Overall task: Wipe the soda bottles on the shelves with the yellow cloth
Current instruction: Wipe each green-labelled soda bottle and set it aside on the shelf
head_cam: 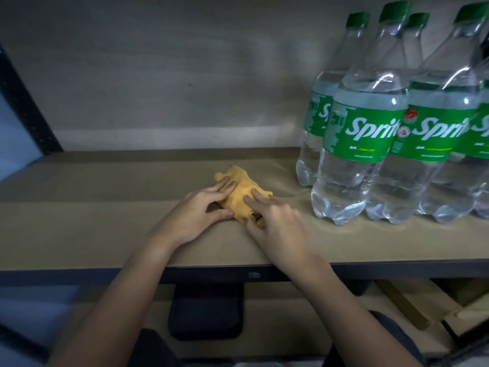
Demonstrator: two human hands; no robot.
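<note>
On the shelf board (105, 213), well to the left of the soda bottles (370, 144), the yellow cloth (239, 196) lies bunched between both hands. The left hand (197, 210) holds its left side, fingers laid over the top and thumb curled in below; the right hand (275, 221) rests straight fingers on the cloth, its thumb seeming to tuck into the near fold. The cloth looks soft, light and limp, best gathered in a fistful at its middle. Its long axis runs from the far left towards the near right.
</note>
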